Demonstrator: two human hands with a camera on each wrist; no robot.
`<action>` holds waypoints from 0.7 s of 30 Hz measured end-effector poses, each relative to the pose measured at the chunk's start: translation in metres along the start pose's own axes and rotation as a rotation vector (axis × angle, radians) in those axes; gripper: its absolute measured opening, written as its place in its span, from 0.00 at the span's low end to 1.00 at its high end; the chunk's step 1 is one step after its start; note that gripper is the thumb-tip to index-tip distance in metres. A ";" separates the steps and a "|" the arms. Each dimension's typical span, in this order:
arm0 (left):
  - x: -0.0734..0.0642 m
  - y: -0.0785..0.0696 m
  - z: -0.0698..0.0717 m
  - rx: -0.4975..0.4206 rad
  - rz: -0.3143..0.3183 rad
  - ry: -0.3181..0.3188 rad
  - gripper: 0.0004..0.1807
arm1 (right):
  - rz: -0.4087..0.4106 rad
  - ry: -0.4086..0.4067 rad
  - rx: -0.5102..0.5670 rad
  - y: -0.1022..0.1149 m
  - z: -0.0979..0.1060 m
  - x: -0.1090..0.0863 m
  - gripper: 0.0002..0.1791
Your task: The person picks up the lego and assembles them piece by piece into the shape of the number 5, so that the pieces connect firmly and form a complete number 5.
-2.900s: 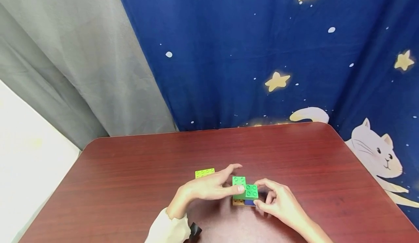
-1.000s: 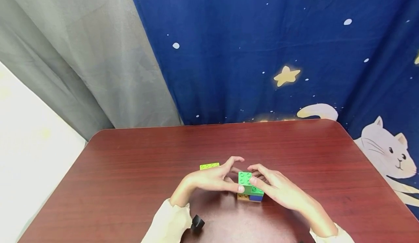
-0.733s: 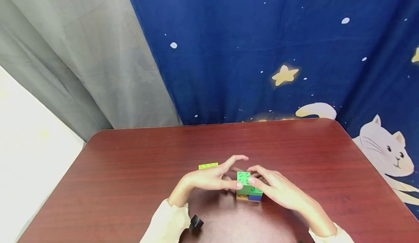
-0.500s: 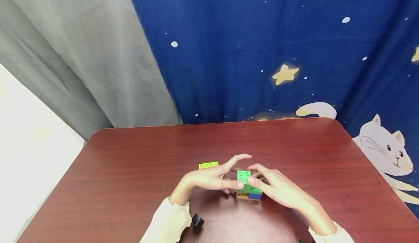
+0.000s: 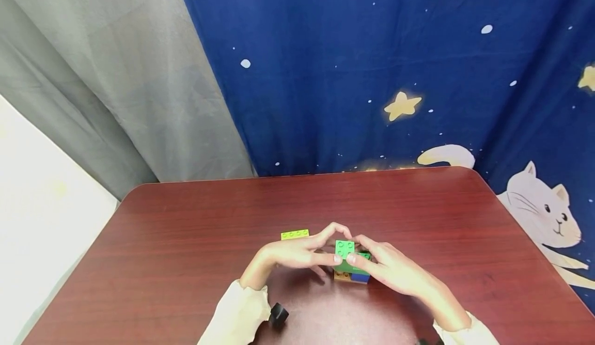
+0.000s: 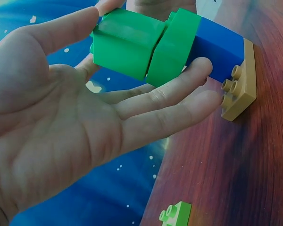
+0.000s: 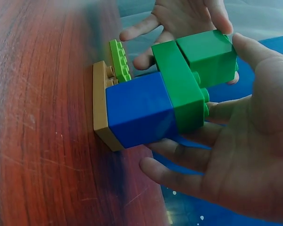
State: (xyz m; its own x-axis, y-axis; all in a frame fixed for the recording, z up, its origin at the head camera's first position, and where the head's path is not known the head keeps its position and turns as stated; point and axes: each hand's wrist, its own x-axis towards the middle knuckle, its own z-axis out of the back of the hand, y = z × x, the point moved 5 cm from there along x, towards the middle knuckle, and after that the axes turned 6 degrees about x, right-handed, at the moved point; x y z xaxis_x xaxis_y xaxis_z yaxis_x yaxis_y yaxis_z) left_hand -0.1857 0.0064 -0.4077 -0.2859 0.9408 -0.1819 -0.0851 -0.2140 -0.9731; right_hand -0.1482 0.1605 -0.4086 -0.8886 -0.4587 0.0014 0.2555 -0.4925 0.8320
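Indoor spot, room type unclear, is indicated by red-brown table [image 5: 209,221] backed by grey curtain [image 5: 125,87] and blue star-print curtain [image 5: 316,92]

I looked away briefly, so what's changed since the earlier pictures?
The right hand moved up and leftward from the lower right of the stack, bringing its thumb to the upper green brick. On the left hand, the index finger curled inward. The left thumb is still on that brick; the stack and lime brick appear unmoved.
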 end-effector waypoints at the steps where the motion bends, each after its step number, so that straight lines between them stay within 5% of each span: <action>1: 0.000 0.000 0.000 0.000 0.000 0.003 0.21 | 0.000 0.001 -0.002 0.000 0.000 0.000 0.16; 21: 0.001 0.003 0.003 -0.068 -0.046 0.015 0.20 | 0.052 -0.028 0.055 0.001 0.002 0.001 0.08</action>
State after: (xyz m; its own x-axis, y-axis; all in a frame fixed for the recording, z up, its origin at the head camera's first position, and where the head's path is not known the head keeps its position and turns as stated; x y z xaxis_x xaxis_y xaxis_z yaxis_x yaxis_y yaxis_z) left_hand -0.1890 0.0058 -0.4106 -0.2686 0.9533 -0.1381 -0.0330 -0.1524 -0.9878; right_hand -0.1493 0.1612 -0.4071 -0.8853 -0.4612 0.0603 0.2811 -0.4272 0.8594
